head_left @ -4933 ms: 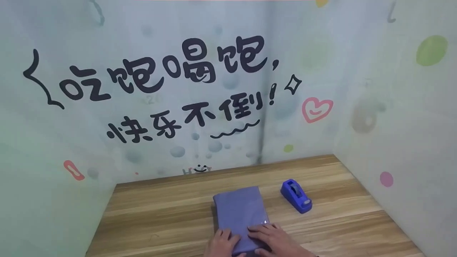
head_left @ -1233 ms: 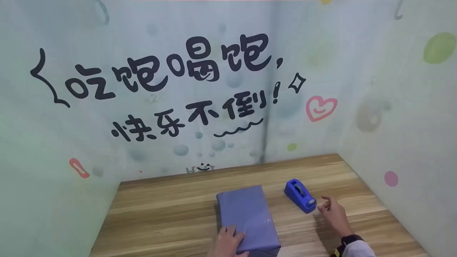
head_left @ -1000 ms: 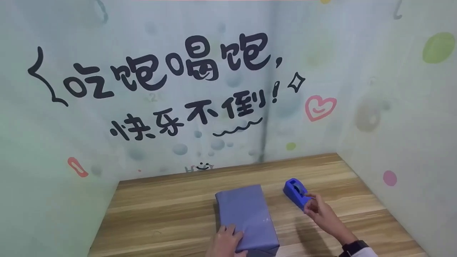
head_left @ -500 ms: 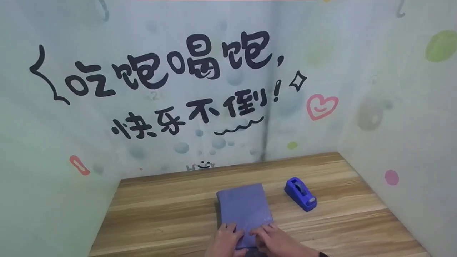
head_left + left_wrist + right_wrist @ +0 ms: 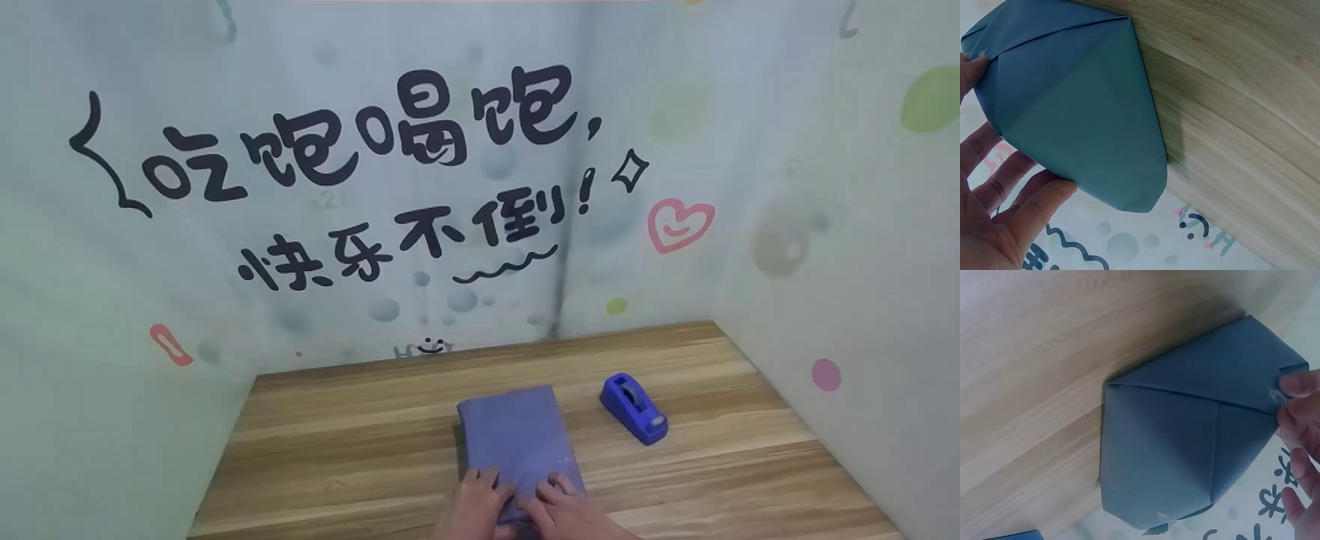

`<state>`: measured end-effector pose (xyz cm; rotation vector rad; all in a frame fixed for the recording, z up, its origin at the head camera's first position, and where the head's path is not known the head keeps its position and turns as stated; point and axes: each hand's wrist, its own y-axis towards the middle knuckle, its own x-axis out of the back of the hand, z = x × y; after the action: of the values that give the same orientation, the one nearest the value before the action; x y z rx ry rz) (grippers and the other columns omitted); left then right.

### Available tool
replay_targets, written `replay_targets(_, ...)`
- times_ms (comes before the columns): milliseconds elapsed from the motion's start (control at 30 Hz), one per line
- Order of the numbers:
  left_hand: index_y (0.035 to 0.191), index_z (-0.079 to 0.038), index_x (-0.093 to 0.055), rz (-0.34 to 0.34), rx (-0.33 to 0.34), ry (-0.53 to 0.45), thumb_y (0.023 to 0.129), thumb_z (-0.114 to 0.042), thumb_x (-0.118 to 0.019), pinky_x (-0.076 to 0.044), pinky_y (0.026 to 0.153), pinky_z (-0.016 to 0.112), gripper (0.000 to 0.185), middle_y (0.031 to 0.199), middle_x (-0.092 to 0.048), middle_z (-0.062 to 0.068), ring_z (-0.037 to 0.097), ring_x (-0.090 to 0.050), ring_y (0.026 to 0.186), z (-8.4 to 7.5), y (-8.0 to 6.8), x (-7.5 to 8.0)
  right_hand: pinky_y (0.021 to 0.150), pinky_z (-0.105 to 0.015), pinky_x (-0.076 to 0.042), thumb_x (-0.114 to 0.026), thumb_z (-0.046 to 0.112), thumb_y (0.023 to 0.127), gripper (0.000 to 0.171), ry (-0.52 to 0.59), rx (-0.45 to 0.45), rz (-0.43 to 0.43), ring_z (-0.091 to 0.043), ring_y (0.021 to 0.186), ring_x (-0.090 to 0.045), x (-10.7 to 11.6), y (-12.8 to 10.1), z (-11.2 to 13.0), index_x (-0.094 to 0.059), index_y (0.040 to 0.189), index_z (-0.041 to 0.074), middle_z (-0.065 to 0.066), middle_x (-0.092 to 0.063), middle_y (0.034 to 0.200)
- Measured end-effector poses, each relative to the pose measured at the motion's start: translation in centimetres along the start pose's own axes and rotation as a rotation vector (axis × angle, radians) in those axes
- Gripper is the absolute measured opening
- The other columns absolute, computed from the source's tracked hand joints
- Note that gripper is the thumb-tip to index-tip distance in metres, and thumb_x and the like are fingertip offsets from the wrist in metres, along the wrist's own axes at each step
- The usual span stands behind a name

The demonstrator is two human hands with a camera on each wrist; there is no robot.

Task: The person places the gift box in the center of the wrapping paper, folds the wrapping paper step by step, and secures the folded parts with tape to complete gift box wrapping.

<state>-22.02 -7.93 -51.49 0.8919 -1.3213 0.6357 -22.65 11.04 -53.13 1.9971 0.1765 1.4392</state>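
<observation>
A box-shaped package (image 5: 517, 435) wrapped in blue-purple paper lies on the table. My left hand (image 5: 474, 508) holds its near left part, fingers over the top; in the left wrist view, the thumb (image 5: 972, 73) rests on the folded end flap. My right hand (image 5: 564, 514) is at the near right corner. Seen from the right wrist, its thumb and forefinger pinch a small clear piece of tape (image 5: 1276, 397) against the fold of the paper. Another bit of clear tape (image 5: 1163, 517) shows on the package's far edge there. The near end is hidden in the head view.
A blue tape dispenser (image 5: 634, 409) stands on the wood-grain table (image 5: 337, 450), right of the package and further back. Pale printed walls (image 5: 420, 187) close off the table at the back and on both sides.
My right hand left the package, reached the tape dispenser, then came back to the package's near end, now with tape. The left hand has stayed on the package, which keeps its place.
</observation>
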Motion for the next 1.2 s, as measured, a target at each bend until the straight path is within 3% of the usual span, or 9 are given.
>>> replay_targets(333,0.102,-0.025,-0.066,0.0,0.0,0.015,0.073,-0.053,-0.063,-0.049,0.071,0.029,0.041,0.102,-0.061,0.005,0.022,-0.057,0.084,-0.1,0.0,-0.1,0.075,-0.026,-0.031,-0.06,0.036,0.085,0.033,0.054,-0.014,-0.042,-0.006,0.073,-0.04,-0.6,-0.3,0.5,-0.052,0.103,0.01,0.009,-0.056,0.081)
replay_targets(633,0.092,-0.023,-0.065,-0.041,-0.014,0.007,0.073,-0.054,-0.062,-0.048,0.065,0.028,0.036,0.092,-0.059,0.003,0.02,-0.054,0.076,-0.3,-0.1,-0.5,0.067,-0.025,-0.026,-0.051,0.047,0.087,0.034,-0.151,-0.019,-0.108,-0.009,0.069,-0.04,-1.3,-0.2,0.5,-0.05,0.094,0.014,0.008,-0.05,0.075)
replay_targets(733,0.088,-0.023,-0.065,-0.04,0.004,-0.009,0.07,-0.052,-0.065,-0.047,0.061,0.028,0.034,0.091,-0.059,0.002,0.019,-0.053,0.074,-0.5,-0.1,-0.4,0.063,-0.024,-0.025,-0.057,0.046,0.08,0.031,-0.268,-0.014,-0.159,-0.01,0.065,-0.038,-1.5,0.0,0.3,-0.049,0.085,0.016,0.007,-0.046,0.07)
replay_targets(800,0.087,-0.023,-0.065,-0.047,0.012,-0.015,0.069,-0.051,-0.066,-0.046,0.058,0.028,0.033,0.09,-0.058,0.002,0.019,-0.053,0.073,-0.5,-0.1,-0.4,0.06,-0.024,-0.027,-0.064,0.045,0.073,0.035,-0.291,-0.043,-0.131,-0.011,0.064,-0.038,-1.3,0.1,0.0,-0.05,0.084,0.015,0.006,-0.046,0.07)
replay_targets(900,0.089,-0.023,-0.066,-0.067,0.007,-0.002,0.069,-0.051,-0.067,-0.047,0.057,0.027,0.033,0.091,-0.058,0.002,0.019,-0.054,0.073,-0.4,-0.1,-0.4,0.06,-0.023,-0.032,-0.069,0.041,0.071,0.04,-0.096,-0.175,0.075,-0.009,0.067,-0.045,-0.3,0.2,-0.6,-0.049,0.092,0.013,0.003,-0.052,0.077)
replay_targets(967,0.091,-0.024,-0.066,-0.074,0.0,0.002,0.071,-0.051,-0.066,-0.048,0.057,0.028,0.034,0.092,-0.059,0.003,0.019,-0.054,0.073,-0.3,-0.2,-0.4,0.058,-0.021,-0.035,-0.066,0.041,0.077,0.042,0.144,-0.321,0.244,-0.007,0.067,-0.046,0.5,0.2,-1.1,-0.046,0.1,0.012,0.003,-0.052,0.079)
replay_targets(1033,0.093,-0.024,-0.066,-0.067,0.0,-0.006,0.072,-0.051,-0.066,-0.049,0.059,0.029,0.035,0.095,-0.06,0.004,0.02,-0.055,0.076,-0.1,-0.2,-0.4,0.057,-0.019,-0.037,-0.065,0.037,0.081,0.041,0.391,-0.461,0.34,-0.003,0.066,-0.046,0.9,0.2,-1.6,-0.043,0.105,0.012,0.004,-0.053,0.077)
replay_targets(1100,0.094,-0.023,-0.066,-0.065,0.0,-0.018,0.072,-0.051,-0.065,-0.049,0.061,0.03,0.035,0.097,-0.061,0.005,0.02,-0.056,0.076,-0.1,-0.3,-0.4,0.055,-0.016,-0.037,-0.064,0.033,0.082,0.039,0.569,-0.554,0.359,0.001,0.062,-0.043,1.1,0.3,-2.1,-0.042,0.106,0.011,0.006,-0.051,0.073)
replay_targets(1200,0.095,-0.023,-0.066,-0.07,0.009,-0.023,0.072,-0.052,-0.065,-0.05,0.062,0.031,0.037,0.099,-0.061,0.005,0.021,-0.056,0.078,0.0,-0.3,-0.4,0.054,-0.015,-0.036,-0.065,0.02,0.082,0.032,0.621,-0.609,0.255,0.004,0.059,-0.041,1.0,0.3,-2.9,-0.044,0.102,0.007,0.007,-0.049,0.067)
